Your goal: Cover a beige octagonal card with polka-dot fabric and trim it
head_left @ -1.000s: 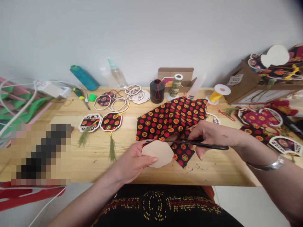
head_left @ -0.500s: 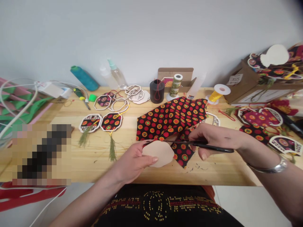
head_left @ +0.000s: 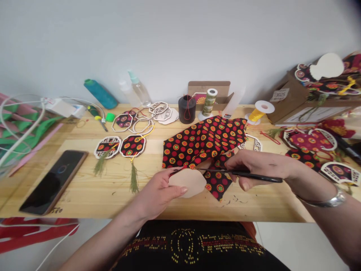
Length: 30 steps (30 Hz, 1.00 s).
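Observation:
My left hand pinches a pale scalloped panel, thumb on its face and fingers behind, where patterned cloth backs it. The black cloth with red dots and orange flowers spreads beyond the panel, and a flap of it hangs to the right. Black-handled scissors are gripped in my right hand, blades pointing left along the panel's upper edge against the cloth. Part of the blades is hidden at the cloth, so how far apart they stand is hard to make out.
Finished tasselled ornaments lie left of the cloth, a phone at the left front. Along the back stand a black thread spool, a yellow cord spool and a spray bottle. A loaded cardboard box fills the right back.
The panel has tilted slightly in my left hand. My right hand and the scissors have shifted a little, the handle end moving right. The cloth lies almost the same.

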Motion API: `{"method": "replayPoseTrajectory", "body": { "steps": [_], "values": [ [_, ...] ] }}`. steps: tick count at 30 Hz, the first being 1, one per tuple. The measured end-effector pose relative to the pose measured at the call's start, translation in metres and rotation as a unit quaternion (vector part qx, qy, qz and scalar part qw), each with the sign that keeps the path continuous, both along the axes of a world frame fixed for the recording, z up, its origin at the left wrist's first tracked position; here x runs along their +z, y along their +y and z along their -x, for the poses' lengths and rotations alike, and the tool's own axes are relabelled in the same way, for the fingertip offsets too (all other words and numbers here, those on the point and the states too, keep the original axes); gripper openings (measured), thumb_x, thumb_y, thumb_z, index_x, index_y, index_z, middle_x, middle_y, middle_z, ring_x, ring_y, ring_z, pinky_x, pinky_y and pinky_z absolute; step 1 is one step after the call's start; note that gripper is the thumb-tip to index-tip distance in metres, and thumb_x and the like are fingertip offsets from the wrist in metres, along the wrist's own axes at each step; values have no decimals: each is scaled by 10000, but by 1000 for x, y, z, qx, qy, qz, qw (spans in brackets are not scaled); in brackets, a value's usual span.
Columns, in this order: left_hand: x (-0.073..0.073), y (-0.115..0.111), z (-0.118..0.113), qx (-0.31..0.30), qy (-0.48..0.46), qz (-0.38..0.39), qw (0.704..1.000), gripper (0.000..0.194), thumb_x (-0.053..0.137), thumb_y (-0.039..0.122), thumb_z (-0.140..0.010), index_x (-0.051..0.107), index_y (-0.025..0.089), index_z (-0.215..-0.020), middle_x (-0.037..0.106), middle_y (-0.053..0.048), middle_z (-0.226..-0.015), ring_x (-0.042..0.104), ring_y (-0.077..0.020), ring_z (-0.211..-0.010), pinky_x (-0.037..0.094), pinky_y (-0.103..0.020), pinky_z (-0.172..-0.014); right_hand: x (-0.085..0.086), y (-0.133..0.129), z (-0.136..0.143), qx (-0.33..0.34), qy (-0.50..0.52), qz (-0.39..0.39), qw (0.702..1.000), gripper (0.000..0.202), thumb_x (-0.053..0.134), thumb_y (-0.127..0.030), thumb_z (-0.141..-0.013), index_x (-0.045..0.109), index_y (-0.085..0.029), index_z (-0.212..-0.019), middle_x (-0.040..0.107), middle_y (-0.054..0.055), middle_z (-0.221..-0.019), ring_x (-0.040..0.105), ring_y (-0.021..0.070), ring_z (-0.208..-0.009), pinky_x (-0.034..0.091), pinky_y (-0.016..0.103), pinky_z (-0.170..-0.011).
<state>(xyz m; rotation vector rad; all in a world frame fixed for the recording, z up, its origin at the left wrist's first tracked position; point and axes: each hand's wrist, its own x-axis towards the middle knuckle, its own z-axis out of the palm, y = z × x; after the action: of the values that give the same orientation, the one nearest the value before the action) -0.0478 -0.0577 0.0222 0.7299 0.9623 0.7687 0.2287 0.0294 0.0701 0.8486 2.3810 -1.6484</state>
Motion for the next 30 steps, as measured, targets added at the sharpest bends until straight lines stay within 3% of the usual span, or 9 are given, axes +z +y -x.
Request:
{"method": "replayPoseTrajectory", "body": {
  "steps": [14,30],
  "values": [
    [3,-1,1,-34,94,-25,995,369,756,244,-719,682,202,-1078,763,-45,-991,675,-210,-946,456,-411,-947,-4,-1,2,25,37,22,999,616,455,-782,-791,475,-173,-698,372,-49,-611,300,79,-543,222,222,-461],
    [3,-2,-2,-51,59,-21,997,325,724,188,-754,699,228,-1076,752,-33,-1050,672,-204,-970,441,-417,-973,2,-7,10,-21,6,8,1000,616,551,-783,-717,497,-173,-651,382,-61,-550,282,74,-508,201,219,-432]
  ]
}}
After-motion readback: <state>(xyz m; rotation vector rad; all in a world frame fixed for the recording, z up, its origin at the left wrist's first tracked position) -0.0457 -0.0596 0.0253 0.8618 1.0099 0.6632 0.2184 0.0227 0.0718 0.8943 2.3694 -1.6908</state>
